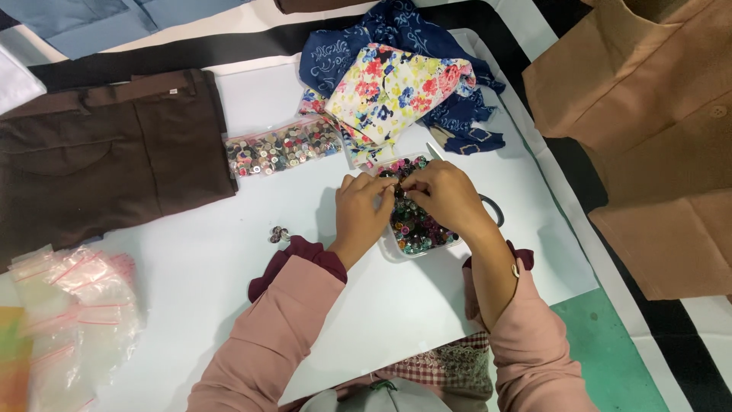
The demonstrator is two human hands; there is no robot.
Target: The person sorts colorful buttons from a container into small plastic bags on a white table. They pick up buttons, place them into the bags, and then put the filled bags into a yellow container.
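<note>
White sheeting covers the table (229,275), on which one clear rectangular plastic tray of mixed coloured buttons (418,229) is set, its long axis running near-to-far and tilted slightly left. Two hands are seen above it: left hand (364,210) and right hand (442,194), both grips pinched together on one small button (399,188); one clear bag of buttons (282,146) lies well apart.

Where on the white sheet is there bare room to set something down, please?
The widest free patch lies between the brown trousers, the small button pile and the left hand. Another runs right of the right hand towards the tan garment. It is crowded around the button box, the bag of buttons and the floral fabric.
</note>
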